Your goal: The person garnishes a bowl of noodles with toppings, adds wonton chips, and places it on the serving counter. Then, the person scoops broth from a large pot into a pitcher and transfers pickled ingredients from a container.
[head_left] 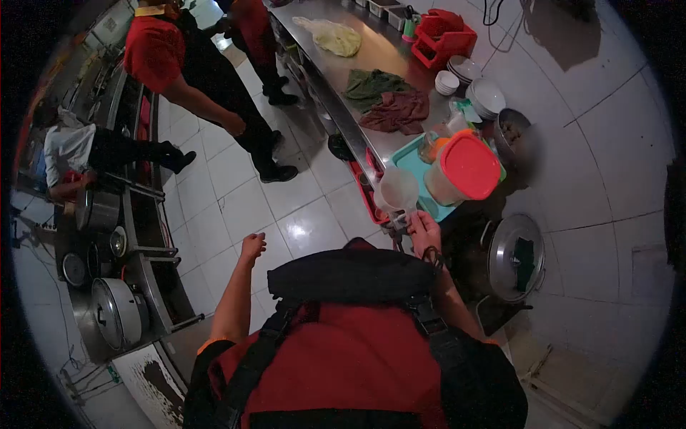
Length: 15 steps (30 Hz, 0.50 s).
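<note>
The right hand point(424, 230) pinched the jug point(398, 189) near its handle, lidded tub point(468, 168) just beyond; how full was unclear. The left hand point(254, 245) was curled closed, seemingly empty.

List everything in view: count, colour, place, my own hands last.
Counter: 1, silver, ahead right
Tray: 1, teal, counter's near end
Tub: 1, pale, red lid, on tray
Jug: 1, translucent, beside tub
Cloths: 2, green and dark red, mid-counter
Bag or cloth: 1, pale yellow, counter's far part
Basket: 1, red, by wall
Bowls: several, white, stacked near basket
Pots: at least 3, silver, two left, one right
People: 3, two red tops, one white, left side
Left hand: 1, bare, over floor
Right hand: 1, bare, at jug
</note>
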Each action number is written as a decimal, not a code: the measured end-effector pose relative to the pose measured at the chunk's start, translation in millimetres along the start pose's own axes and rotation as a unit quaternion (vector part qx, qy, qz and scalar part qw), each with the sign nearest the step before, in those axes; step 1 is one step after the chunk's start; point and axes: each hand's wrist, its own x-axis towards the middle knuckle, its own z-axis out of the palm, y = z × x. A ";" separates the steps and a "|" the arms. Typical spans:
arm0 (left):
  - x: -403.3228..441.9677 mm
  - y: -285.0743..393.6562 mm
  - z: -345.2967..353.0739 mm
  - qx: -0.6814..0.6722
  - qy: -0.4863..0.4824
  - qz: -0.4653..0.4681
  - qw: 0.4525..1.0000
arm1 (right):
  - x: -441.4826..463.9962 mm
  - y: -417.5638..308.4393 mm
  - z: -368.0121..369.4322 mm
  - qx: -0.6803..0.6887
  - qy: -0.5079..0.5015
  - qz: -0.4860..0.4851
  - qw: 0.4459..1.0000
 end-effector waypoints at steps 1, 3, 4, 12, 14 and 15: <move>0.0 4.5 6.5 0.008 -0.051 -0.036 0.998 | 4.9 1.8 6.6 -0.058 0.008 -0.021 0.998; 21.3 -2.8 19.4 0.010 -0.165 -0.046 0.985 | 22.4 27.6 11.9 -0.078 0.071 -0.053 0.993; 17.0 12.6 20.4 0.066 -0.208 -0.011 0.976 | 34.7 42.9 15.4 -0.097 0.128 -0.092 0.983; 141.0 84.7 -16.9 0.125 -0.204 0.026 0.971 | 90.8 52.9 46.4 -0.168 0.283 -0.086 0.940; 282.9 -15.3 -35.0 0.320 -0.214 0.264 0.884 | 96.5 56.7 52.4 -0.182 0.320 -0.081 0.926; 316.8 -22.9 -39.2 0.479 -0.151 0.483 0.718 | 100.2 70.8 50.6 -0.146 0.341 -0.075 0.926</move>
